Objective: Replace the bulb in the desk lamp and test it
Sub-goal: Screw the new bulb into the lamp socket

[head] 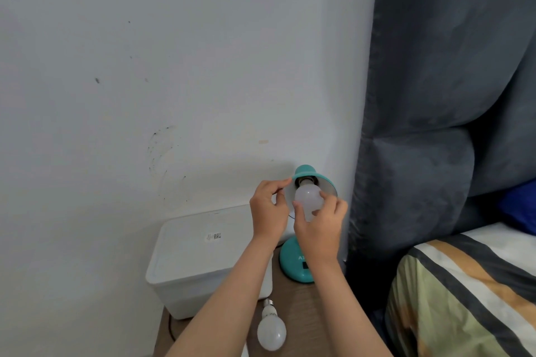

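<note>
Head view, and I'm looking down at a teal desk lamp against the white wall, its shade tipped toward me. My right hand wraps its fingers around a frosted white bulb, whose neck sits right at the socket inside the shade. My left hand pinches the shade's left rim between thumb and fingers. A second bulb lies loose on the wooden tabletop near me, screw cap pointing toward the lamp base, just beside a white lidded box. Off to the right there's a grey padded headboard and striped bedding.
</note>
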{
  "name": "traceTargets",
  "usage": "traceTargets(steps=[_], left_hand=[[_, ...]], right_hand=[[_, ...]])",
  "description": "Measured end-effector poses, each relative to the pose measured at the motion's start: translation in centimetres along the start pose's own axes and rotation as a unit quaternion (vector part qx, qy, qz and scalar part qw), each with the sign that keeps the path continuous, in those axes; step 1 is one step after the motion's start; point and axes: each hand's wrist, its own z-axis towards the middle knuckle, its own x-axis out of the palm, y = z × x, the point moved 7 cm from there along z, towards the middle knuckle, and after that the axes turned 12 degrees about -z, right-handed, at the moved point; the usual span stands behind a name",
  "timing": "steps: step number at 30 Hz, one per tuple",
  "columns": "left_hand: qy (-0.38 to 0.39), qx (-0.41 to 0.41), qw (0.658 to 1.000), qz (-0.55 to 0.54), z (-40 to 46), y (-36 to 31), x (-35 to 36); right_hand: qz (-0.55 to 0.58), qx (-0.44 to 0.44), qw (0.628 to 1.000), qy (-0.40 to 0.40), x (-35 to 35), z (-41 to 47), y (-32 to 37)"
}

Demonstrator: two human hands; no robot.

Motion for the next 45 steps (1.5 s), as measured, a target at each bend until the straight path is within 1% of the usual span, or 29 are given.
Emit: traceTargets(steps=[2,4,9,13,15,18,20,27,28,32,33,36,37,39,42,43,45], left_hand=[[-0.004,0.003,1.0,0.003,0.0,0.1,0.0],[-0.005,0.005,1.0,0.005,0.0,0.1,0.0],[-0.006,0.007,1.0,0.004,-0.1,0.1,-0.1],[-0.003,0.005,1.0,0.001,0.0,0.1,0.0],[-0.003,-0.002,1.0,-0.001,-0.1,0.1,0.0],[-0.004,-0.004,1.0,-0.004,-0.1,0.1,-0.2],[-0.001,-0.001,1.0,-0.002,-0.2,0.1,-0.1],[-0.005,-0.005,1.0,-0.006,-0.2,0.2,0.0],[-0.005,-0.005,1.0,-0.006,-0.2,0.2,0.0],[-0.006,-0.004,1.0,-0.004,-0.2,0.2,0.0],[-0.006,-0.003,1.0,-0.005,-0.2,0.2,0.0],[-0.008,0.0,1.0,-0.007,-0.3,0.1,0.0],[-0.01,0.0,1.0,-0.008,-0.3,0.1,0.1],[-0.011,-0.003,1.0,-0.008,-0.4,0.1,0.1],[-0.011,-0.001,1.0,-0.003,-0.4,0.1,0.1],[-0.011,0.0,1.0,-0.002,-0.4,0.1,0.1],[-0.012,0.0,1.0,-0.002,-0.4,0.0,0.1]], right_hand=[[-0.011,-0.028,1.0,0.0,-0.1,-0.3,0.4],[-0.014,-0.032,0.999,-0.002,0.0,-0.5,0.4],[0.007,0.055,0.998,0.004,0.2,0.0,-0.8],[0.003,-0.006,1.0,-0.001,0.1,-0.6,0.2],[0.001,-0.011,1.0,0.0,0.1,-0.8,0.1],[-0.004,0.041,0.999,0.014,0.1,-0.2,-1.0],[-0.016,0.057,0.998,0.026,0.1,0.1,-1.2],[-0.041,-0.013,0.999,0.03,-0.3,-0.4,-0.4],[-0.044,-0.011,0.999,0.028,-0.4,-0.2,-0.4],[-0.054,0.043,0.997,0.029,-1.0,0.5,-0.7],[-0.055,0.036,0.997,0.028,-1.2,0.4,-0.6],[-0.056,-0.032,0.998,0.026,-1.3,-0.2,0.2],[-0.058,-0.041,0.997,0.029,-1.3,-0.3,0.2],[-0.063,-0.03,0.997,0.033,-1.1,-0.2,-0.1],[-0.068,0.009,0.997,0.033,-1.1,0.2,-0.5],[-0.069,0.01,0.997,0.03,-1.2,0.2,-0.4],[-0.075,-0.016,0.997,0.025,-1.4,-0.1,0.1]])
